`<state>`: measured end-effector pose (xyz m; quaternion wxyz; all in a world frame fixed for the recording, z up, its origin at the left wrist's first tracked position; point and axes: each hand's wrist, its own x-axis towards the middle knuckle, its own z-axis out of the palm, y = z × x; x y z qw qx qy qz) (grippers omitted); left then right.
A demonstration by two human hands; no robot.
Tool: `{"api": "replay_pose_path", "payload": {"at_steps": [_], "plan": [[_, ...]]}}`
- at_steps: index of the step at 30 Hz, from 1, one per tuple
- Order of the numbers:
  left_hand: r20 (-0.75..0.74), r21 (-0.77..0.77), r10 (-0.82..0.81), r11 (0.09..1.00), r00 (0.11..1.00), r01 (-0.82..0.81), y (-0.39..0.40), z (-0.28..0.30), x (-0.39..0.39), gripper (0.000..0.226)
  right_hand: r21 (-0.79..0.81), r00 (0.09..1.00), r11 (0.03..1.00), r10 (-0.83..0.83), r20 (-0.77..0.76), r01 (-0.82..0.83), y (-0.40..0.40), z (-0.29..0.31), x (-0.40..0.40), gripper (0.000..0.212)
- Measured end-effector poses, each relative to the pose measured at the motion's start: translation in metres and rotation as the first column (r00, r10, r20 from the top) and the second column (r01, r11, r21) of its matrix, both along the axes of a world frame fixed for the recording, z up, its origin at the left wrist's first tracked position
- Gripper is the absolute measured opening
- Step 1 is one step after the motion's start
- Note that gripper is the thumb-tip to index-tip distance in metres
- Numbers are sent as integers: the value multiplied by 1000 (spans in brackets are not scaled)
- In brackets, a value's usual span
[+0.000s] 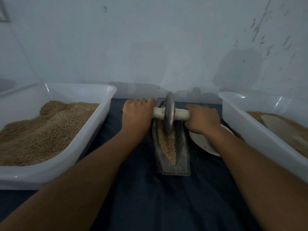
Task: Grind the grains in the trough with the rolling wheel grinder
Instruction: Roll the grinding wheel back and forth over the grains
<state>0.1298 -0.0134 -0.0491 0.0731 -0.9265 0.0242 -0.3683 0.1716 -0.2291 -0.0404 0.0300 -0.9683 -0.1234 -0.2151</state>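
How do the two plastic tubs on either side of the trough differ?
The left tub is heaped high with coarse brown grain; the right tub holds a lower, paler layer with bare patches of bottom showing. The left tub shows in full, the right tub runs off frame. Both are translucent white and rectangular.

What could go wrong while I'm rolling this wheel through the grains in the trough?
The wheel stands at the far end of the narrow trough; pushing further may spill grains over its edge onto the dark cloth. The right hand grips the handle just above a white plate, which it might knock.
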Motion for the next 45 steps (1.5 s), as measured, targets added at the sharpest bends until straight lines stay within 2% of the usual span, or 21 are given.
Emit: {"api": "replay_pose_path", "payload": {"at_steps": [12,18,22,27,31,36,45], "plan": [[6,3,-12,1000,1000,12,0,-4,-25,20,14,988,1000,21,152,-23,-3,-12,-27,14],[2,8,-15,1000,1000,15,-4,-3,-37,30,61,989,998,6,147,-15,-5,-18,-43,15],[7,-8,-25,1000,1000,25,-5,-4,-49,23,82,989,997,0,149,-13,-5,-20,-52,15],[-9,-19,-30,999,1000,30,-5,-3,-58,18,131,975,991,-1,221,-28,-7,-22,-64,9],[-40,-47,-46,998,998,44,-2,1,-63,13,155,965,987,11,262,-53,-8,-26,-69,11],[-54,-58,-64,996,996,61,1,2,-71,14,172,962,984,5,273,-54,-11,-26,-73,11],[-18,-180,-120,977,993,114,2,7,-85,18,171,960,985,-28,279,-21,-9,-15,-87,14]]}}
